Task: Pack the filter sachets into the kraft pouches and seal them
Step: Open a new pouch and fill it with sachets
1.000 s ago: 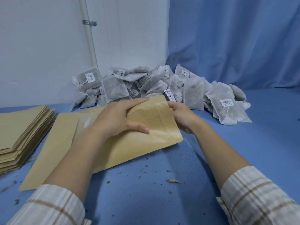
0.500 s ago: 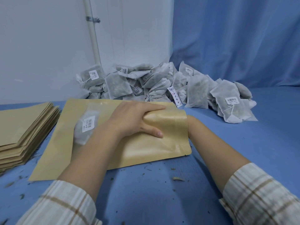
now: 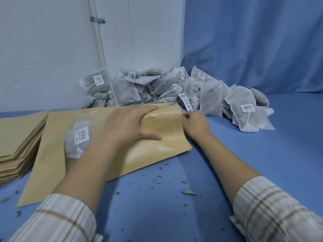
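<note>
At the left edge of the surface [image 3: 244,163] lies a stack of empty kraft pouches [image 3: 19,137]. Just beside it, a filled kraft pouch [image 3: 52,154] lies flat, reaching toward the middle, with one filter sachet [image 3: 78,137] visible through its clear window. The left hand [image 3: 127,126] grips the pouch's open end, fingers curled over the far edge and thumb pressed on the near face, so the mouth bulges slightly. The right hand [image 3: 194,124] pinches the right-hand corner of that same mouth between thumb and fingertips. Behind both hands, along the far edge of the surface, sits the heap of loose filter sachets [image 3: 174,89], running to the right.

The step in hand looks like closing the mouth. To do it well, the two lips should be lined up flush at the right corner first, then pressed flat and run along toward the left hand, pushing the air out so the seal shuts without a crease.
</note>
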{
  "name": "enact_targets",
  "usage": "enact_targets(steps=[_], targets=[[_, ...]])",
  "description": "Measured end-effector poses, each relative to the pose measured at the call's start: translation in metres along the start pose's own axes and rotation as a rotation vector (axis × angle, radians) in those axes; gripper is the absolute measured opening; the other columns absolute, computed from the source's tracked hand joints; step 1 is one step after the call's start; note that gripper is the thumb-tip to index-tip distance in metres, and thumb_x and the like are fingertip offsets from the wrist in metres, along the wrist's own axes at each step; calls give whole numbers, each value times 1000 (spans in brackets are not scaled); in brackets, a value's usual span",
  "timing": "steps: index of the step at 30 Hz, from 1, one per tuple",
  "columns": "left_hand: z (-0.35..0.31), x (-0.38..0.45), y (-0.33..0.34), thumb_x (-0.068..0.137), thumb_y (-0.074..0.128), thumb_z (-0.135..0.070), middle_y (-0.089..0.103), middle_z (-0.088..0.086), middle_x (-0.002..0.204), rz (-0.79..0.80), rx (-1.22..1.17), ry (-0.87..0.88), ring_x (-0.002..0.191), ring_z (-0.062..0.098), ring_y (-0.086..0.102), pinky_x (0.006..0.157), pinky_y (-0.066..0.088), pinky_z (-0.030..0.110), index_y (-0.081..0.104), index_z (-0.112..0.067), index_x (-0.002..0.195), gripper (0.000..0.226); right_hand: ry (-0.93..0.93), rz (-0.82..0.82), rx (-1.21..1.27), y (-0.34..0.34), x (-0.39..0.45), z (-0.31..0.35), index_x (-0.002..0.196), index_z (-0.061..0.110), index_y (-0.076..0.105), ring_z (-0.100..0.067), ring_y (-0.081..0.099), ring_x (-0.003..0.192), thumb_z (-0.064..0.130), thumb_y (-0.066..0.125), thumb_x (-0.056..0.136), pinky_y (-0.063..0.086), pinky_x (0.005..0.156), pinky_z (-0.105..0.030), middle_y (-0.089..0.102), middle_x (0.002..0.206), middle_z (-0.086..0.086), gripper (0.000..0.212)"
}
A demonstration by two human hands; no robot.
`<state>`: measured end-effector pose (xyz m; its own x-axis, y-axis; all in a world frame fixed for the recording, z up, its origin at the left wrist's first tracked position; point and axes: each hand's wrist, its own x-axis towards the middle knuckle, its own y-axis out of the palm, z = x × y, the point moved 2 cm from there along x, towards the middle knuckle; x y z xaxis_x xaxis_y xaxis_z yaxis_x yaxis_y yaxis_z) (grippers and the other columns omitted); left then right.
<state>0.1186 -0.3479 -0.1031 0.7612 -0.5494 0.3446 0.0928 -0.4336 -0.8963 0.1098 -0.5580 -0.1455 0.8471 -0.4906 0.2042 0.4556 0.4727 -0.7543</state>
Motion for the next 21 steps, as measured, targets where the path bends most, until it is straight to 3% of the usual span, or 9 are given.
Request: enact_targets(steps=[2,4,6,10,13,16,18,21], targets=[[2,1,0,51,70,-73,47,-19,140,-20,-2,-14,126,10,43,89,32,25,40,-52,134,91,-44,62,-218,13,5,-6,127,18,55,-28,24,133,39,36,97,31,103,-37,31,144,-11,41],[6,1,0,51,70,-73,47,-19,140,-41,-8,-35,126,10,43,87,31,24,40,-52,135,91,-42,105,-325,14,14,-9,139,22,39,-28,9,140,46,28,98,21,109,-40,6,155,-12,50],[9,1,1,51,69,-74,47,-19,140,-59,-12,-65,126,10,44,86,31,25,40,-52,134,91,-36,107,-409,15,22,-9,140,26,33,-28,10,140,47,22,98,22,107,-43,0,156,-9,49],[12,1,3,50,67,-76,47,-19,140,-65,12,-84,126,12,44,88,33,28,40,-52,134,92,-16,154,-629,25,32,0,143,31,25,-28,11,139,51,16,95,24,101,-49,2,155,-5,53],[12,1,4,50,68,-75,47,-19,140,-67,19,-84,126,11,44,85,31,25,41,-51,134,91,30,175,-583,25,42,-8,148,26,18,-28,5,141,58,14,93,14,108,-51,5,156,-5,63],[11,2,6,51,68,-75,47,-19,140,-65,40,-79,126,11,44,87,32,27,41,-51,134,90,60,135,-508,24,48,-15,146,11,24,-26,12,139,59,17,93,16,109,-47,18,152,-4,72],[11,2,6,51,68,-76,47,-19,139,-69,38,-82,126,10,44,88,32,27,41,-51,134,90,19,51,-424,24,46,-14,140,5,32,-27,21,134,54,22,94,21,105,-45,30,146,-5,68],[11,1,4,48,64,-78,48,-20,139,-66,18,-86,125,10,44,87,32,27,41,-51,134,93,-87,-223,-196,15,40,-12,118,6,57,-28,38,119,40,39,95,34,93,-40,54,123,-8,45]])
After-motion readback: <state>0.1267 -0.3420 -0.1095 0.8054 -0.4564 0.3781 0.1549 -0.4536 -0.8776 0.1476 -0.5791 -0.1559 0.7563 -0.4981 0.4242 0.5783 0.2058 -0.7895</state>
